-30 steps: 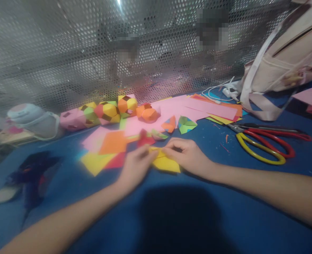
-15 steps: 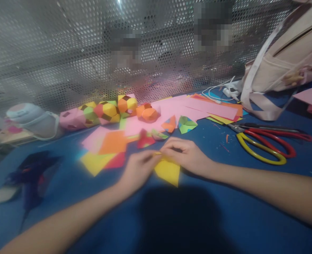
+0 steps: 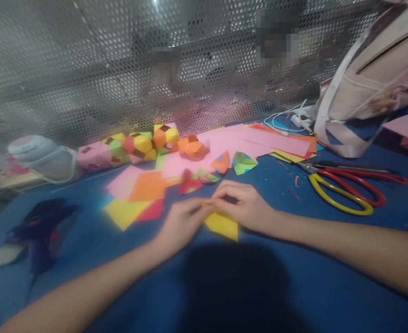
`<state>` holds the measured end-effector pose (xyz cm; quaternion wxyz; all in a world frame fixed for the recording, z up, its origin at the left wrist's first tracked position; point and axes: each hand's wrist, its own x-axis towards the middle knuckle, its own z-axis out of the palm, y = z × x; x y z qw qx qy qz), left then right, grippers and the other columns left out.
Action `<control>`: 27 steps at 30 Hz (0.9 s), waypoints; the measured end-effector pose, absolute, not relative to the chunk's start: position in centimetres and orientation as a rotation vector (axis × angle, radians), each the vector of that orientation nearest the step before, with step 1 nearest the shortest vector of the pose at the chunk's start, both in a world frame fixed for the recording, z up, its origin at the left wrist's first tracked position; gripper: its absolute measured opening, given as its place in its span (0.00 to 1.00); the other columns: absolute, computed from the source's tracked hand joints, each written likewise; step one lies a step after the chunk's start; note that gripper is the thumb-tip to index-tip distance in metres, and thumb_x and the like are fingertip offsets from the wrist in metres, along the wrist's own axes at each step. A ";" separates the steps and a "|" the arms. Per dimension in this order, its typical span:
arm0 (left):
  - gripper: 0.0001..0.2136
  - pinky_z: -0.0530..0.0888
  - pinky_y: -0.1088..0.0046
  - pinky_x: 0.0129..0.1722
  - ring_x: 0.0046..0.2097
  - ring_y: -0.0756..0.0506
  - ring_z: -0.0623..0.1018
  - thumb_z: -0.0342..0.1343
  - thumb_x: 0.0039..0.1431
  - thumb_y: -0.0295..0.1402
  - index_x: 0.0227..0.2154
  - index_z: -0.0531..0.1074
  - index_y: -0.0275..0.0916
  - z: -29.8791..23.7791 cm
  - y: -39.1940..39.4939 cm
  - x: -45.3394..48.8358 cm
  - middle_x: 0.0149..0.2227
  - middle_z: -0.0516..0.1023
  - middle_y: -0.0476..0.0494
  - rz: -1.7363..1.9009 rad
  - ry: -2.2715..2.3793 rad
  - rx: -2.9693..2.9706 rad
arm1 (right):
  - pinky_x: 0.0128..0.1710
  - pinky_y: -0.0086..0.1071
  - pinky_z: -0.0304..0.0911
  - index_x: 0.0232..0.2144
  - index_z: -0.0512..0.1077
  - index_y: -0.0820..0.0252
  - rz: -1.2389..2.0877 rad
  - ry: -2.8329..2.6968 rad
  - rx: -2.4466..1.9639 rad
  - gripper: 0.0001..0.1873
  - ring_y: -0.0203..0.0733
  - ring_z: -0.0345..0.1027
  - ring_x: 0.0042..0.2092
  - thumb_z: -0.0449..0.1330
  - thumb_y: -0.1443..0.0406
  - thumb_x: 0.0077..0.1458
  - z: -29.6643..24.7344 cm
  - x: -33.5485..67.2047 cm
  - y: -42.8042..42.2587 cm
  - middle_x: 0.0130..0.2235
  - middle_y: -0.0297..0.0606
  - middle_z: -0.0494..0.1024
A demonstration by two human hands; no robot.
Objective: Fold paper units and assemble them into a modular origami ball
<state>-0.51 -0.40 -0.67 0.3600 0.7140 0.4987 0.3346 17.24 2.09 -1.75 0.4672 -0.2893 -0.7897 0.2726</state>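
**Yellow paper pinched at mid-tabletop**

A folded yellow paper piece [image 3: 222, 224] is pinched between the left hand [image 3: 182, 224] and the right hand [image 3: 246, 207], near the middle of the blue tabletop [image 3: 294, 282]. Just beyond it, loose coloured paper sheets [image 3: 144, 189] and small folded paper shapes [image 3: 243, 163] are spread. Multicoloured paper balls [image 3: 144, 144] are lined along the far edge by the perforated metal screen [image 3: 86, 69]. Red-and-yellow-handled scissors [image 3: 345, 187] lie toward the right edge, a beige bag [image 3: 373, 78] at the far right corner. Bare surface is left along the near edge.

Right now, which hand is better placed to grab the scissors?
Right. The right hand is on the same side as the scissors, with bare blue table between them. The left hand sits farther away, also pinching the yellow paper.
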 end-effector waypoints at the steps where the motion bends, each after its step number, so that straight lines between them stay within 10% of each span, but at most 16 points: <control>1: 0.10 0.71 0.75 0.32 0.32 0.48 0.76 0.54 0.58 0.35 0.35 0.79 0.38 -0.7 -0.4 -0.5 0.32 0.81 0.47 0.864 1.280 1.849 | 0.30 0.29 0.62 0.26 0.71 0.62 0.643 -1.944 -0.701 0.09 0.35 0.66 0.30 0.56 0.68 0.58 -1.8 17.2 2.1 0.26 0.35 0.72; 27: 0.05 0.70 0.76 0.32 0.30 0.50 0.73 0.55 0.56 0.33 0.28 0.73 0.38 -0.6 -0.9 -0.1 0.28 0.77 0.48 1.038 1.360 1.888 | 0.31 0.30 0.65 0.28 0.73 0.61 0.516 -2.006 -0.691 0.08 0.36 0.68 0.30 0.56 0.68 0.59 -1.7 17.4 1.7 0.28 0.37 0.75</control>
